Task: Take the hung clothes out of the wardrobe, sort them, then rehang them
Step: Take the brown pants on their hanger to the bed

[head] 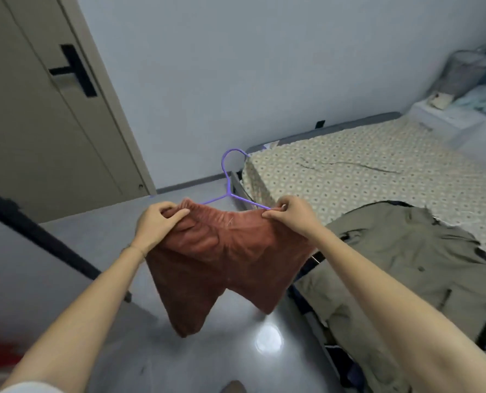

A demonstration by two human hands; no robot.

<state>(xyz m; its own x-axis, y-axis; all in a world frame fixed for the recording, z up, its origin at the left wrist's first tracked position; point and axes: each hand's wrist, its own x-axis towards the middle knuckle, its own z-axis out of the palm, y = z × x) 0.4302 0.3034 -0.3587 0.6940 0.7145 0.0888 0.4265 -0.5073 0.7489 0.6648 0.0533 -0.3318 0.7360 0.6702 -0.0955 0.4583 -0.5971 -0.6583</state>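
Position of shorts: the rust-red shorts (225, 251) hang in the air between the two hands, waistband uppermost, over the glossy grey floor (179, 358) just beside the bed (363, 168).
Hanger: a thin purple hanger (229, 188) stands up behind the waistband. Its hook rises above the shorts, and its right arm runs down to the right hand.
Left hand: the left hand (157, 222) grips the bunched left end of the waistband, fingers curled behind the cloth and thumb pressed across the front.
Right hand: the right hand (293, 214) pinches the right end of the waistband between thumb and forefinger, at the tip of the hanger's arm. Whether the pinch also takes in the wire cannot be told.
Spacing of hands: well apart, so the waistband is spread between them with some gathers left in it.
Look of shorts: soft, matt fabric with a gathered waistband. Creases run down from both grips, and the two short legs hang loose, the left one lower.
Surroundings: an olive jacket (406, 265) lies spread on the patterned bed; a beige door (37, 131) stands at the left.
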